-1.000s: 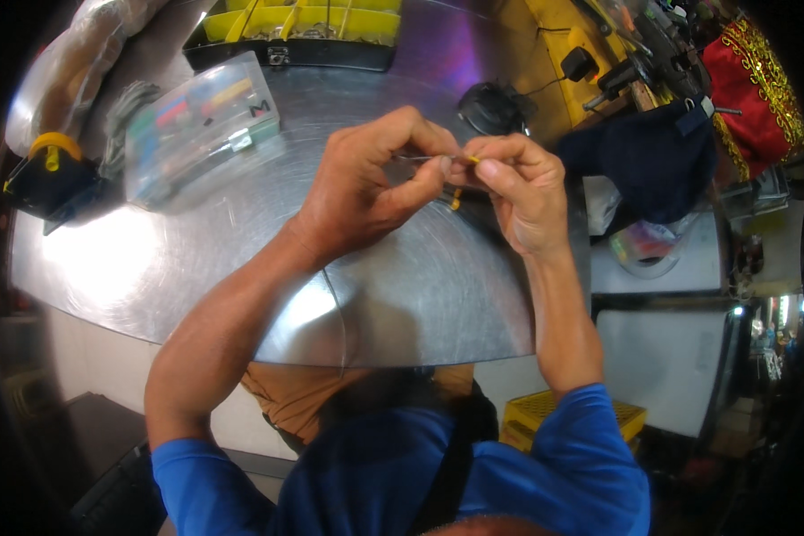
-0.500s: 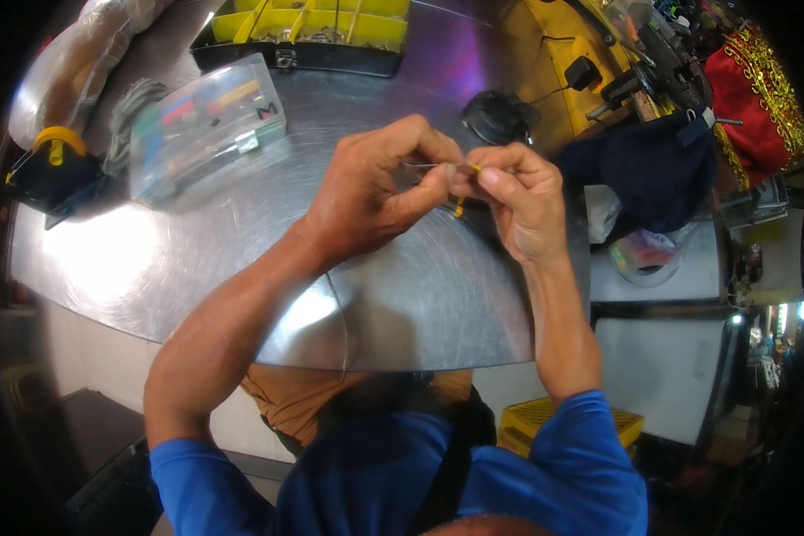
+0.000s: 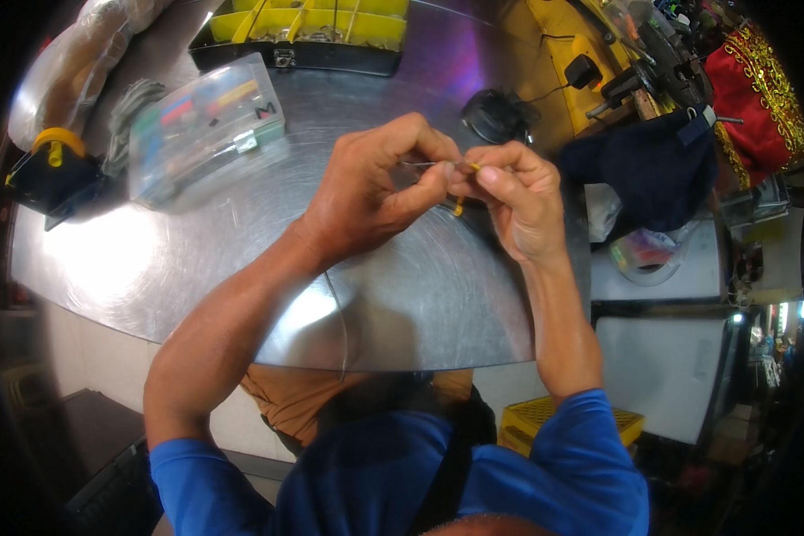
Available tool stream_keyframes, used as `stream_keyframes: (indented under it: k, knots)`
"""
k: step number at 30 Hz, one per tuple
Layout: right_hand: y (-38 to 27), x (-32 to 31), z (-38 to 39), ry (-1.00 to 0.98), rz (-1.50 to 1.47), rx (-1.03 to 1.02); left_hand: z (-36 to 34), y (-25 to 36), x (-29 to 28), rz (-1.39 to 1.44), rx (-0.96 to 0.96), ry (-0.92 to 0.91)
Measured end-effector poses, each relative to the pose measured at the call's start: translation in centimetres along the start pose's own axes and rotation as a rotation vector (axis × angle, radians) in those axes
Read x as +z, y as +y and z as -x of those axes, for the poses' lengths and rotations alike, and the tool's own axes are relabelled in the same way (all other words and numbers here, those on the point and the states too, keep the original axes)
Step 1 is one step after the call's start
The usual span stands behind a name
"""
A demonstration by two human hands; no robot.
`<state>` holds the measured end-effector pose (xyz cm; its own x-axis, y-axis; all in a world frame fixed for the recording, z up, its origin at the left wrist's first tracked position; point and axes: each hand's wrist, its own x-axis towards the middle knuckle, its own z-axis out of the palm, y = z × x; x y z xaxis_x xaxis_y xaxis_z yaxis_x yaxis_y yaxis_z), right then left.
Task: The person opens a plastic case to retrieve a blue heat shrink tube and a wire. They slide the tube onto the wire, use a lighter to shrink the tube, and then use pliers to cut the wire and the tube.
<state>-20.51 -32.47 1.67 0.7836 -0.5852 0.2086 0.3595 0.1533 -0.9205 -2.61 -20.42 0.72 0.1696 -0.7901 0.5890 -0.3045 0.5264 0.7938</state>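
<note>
My left hand [image 3: 375, 183] pinches a thin grey cord [image 3: 415, 164] between thumb and forefinger. The same kind of thin grey cord [image 3: 340, 317] shows below that wrist and runs over the table's front edge. Fingertip to fingertip with it, my right hand [image 3: 525, 198] is closed on a small yellow piece [image 3: 473, 167], too small to name. Just under the fingers a yellow-orange bit [image 3: 458, 209] shows; whether it hangs or lies there, I cannot tell. Both hands are above the brushed metal table [image 3: 402, 268].
Beyond my left hand lies a clear plastic case [image 3: 207, 129] with coloured contents. Farther back stands a black toolbox [image 3: 339, 59] with yellow compartments. A coiled black cable [image 3: 496, 116] sits behind my right hand. Dark blue cloth [image 3: 643, 174] hangs at the right; a yellow crate [image 3: 523, 424] is below.
</note>
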Motion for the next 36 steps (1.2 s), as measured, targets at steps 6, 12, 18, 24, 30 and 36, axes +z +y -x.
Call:
stream_keyframes:
  k: [6,12,18,24,30,36]
  knots:
    - [0.03,-0.07,0.01,0.003,0.005,0.008,-0.01,-0.03,-0.01,-0.018,0.004,0.003]
    - [0.05,-0.13,0.05,0.007,0.018,0.019,0.0,0.04,-0.09,-0.011,-0.008,-0.012]
    - [0.05,-0.23,0.06,0.01,0.027,0.03,0.01,0.04,-0.14,-0.03,-0.027,-0.024]
    - [-0.32,-0.22,0.07,-0.008,0.044,0.039,0.04,0.52,-0.22,-0.084,-0.067,-0.017]
    - [-0.6,-0.5,-0.01,-0.034,0.15,0.027,-0.01,0.55,-0.15,-0.047,-0.123,-0.018]
    - [-0.63,-0.63,-0.06,-0.033,0.257,0.024,0.03,0.23,-0.13,-0.059,-0.128,-0.024]
